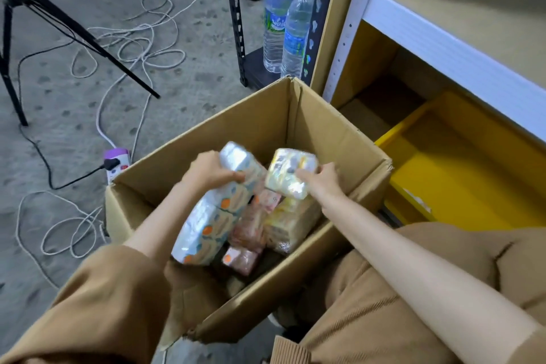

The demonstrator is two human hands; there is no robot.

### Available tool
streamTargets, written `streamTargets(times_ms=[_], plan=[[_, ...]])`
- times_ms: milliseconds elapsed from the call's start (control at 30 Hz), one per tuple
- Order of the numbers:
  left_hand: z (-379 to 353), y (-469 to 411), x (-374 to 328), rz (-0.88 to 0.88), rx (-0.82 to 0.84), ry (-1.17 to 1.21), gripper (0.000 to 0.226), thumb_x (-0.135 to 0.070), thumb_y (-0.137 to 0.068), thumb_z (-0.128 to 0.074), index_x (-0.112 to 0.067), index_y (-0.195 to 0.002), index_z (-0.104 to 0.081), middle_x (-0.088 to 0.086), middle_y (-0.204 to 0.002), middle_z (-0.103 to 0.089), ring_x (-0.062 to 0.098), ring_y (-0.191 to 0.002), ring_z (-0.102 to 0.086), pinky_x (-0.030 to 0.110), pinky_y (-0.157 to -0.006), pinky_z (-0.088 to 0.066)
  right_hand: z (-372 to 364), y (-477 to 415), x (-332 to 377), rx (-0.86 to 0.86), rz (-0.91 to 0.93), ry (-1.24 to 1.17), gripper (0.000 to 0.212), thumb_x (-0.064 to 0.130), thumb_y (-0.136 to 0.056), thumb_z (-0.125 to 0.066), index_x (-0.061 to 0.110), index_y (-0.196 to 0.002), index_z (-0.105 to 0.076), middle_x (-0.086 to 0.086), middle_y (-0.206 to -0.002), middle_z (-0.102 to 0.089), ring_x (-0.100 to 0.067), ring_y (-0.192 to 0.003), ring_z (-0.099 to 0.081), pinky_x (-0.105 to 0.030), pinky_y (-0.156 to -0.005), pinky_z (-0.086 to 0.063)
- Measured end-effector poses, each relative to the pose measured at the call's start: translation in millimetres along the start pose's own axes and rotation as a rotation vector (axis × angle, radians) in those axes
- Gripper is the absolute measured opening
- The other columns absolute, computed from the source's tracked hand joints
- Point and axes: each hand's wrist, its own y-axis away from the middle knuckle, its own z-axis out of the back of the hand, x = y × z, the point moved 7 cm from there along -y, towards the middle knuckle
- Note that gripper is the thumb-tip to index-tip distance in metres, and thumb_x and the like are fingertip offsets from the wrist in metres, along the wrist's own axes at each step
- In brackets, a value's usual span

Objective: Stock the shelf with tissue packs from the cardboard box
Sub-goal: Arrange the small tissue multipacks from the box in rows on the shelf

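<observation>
**Both hands closed on tissue packs inside the box**

The left hand [211, 170] has its fingers curled round the top end of a long blue-and-white pack [218, 210] printed with orange shapes, which leans tilted along the box's left side. The right hand [323, 182] pinches a smaller yellow pack [291, 173] by its near edge, holding it above the packs below. Both packs are over the box's opening, not on the shelf.

The shelf unit [443, 35] stands to the right, its white beam running across, with a yellow tray [461, 174] on the level beneath, near the box's right wall. The cardboard box [257, 124] sits open on the concrete floor in front of the crouching person's knees. A black tripod [44, 18] spreads its legs at the left, and white cable [141, 47] lies in loose loops on the floor. Beyond the box, three water bottles [295, 29] stand upright on a dark rack. Inside the box, pink packs [251, 230] lie between the blue-and-white pack and another yellow pack. A power strip [116, 162] with a purple end lies just beside the box's left corner, a black plug in it.
</observation>
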Motion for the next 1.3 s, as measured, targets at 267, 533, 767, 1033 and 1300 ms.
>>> streamTargets(times_ms=[267,533,767,1033,1300], plan=[[6.6,-19.4,-0.7,0.058,0.039,-0.079,0.058,-0.044,-0.071,-0.073,-0.001,-0.108,-0.057,0.007,-0.094,-0.053,0.023,-0.083,-0.051,0.030,-0.061,-0.039,-24.6,9.4,15.2,0.450,0.192,0.577,0.031,0.007,-0.074,-0.075,-0.004,-0.103,-0.067,-0.007,-0.085,-0.064,-0.014,-0.075,-0.063,-0.025,-0.068,-0.048],[-35.2,-13.6,5.9,0.047,-0.016,-0.015,0.083,-0.049,-0.071,-0.073,0.002,-0.128,-0.041,0.020,-0.131,-0.046,0.035,-0.121,-0.048,0.040,-0.097,-0.042,-30.7,-49.7,51.0,0.389,0.588,0.995,0.044,-0.007,-0.084,-0.048,0.006,-0.126,-0.053,-0.014,-0.128,-0.054,-0.029,-0.115,-0.055,-0.041,-0.096,-0.049],[-72.7,16.2,14.8,-0.060,-0.177,-0.275,0.095,-0.055,-0.035,-0.086,0.008,-0.101,-0.058,0.020,-0.086,-0.064,0.037,-0.073,-0.066,0.037,-0.059,-0.056,-78.7,-77.5,41.8,0.531,0.913,1.599,0.048,-0.007,-0.090,-0.038,0.001,-0.138,-0.033,-0.016,-0.140,-0.038,-0.030,-0.124,-0.043,-0.037,-0.093,-0.043],[-85.1,26.0,15.8,-0.021,-0.256,-0.177,0.089,-0.033,-0.057,-0.084,0.009,-0.126,-0.044,0.027,-0.118,-0.059,0.042,-0.105,-0.061,0.046,-0.085,-0.053,-104.2,-91.3,14.8,0.705,1.173,1.779,0.068,-0.002,-0.091,-0.043,0.012,-0.149,-0.009,-0.013,-0.156,-0.016,-0.028,-0.135,-0.036,-0.037,-0.105,-0.038],[-112.7,29.1,20.0,0.091,-0.273,-0.371,0.110,-0.038,-0.043,-0.090,0.004,-0.130,-0.035,0.026,-0.125,-0.058,0.037,-0.111,-0.062,0.045,-0.088,-0.054,-117.3,-90.6,2.9,0.843,1.264,1.774,0.081,0.000,-0.084,-0.056,0.012,-0.149,-0.009,-0.008,-0.159,-0.006,-0.024,-0.140,-0.030,-0.035,-0.105,-0.039]])
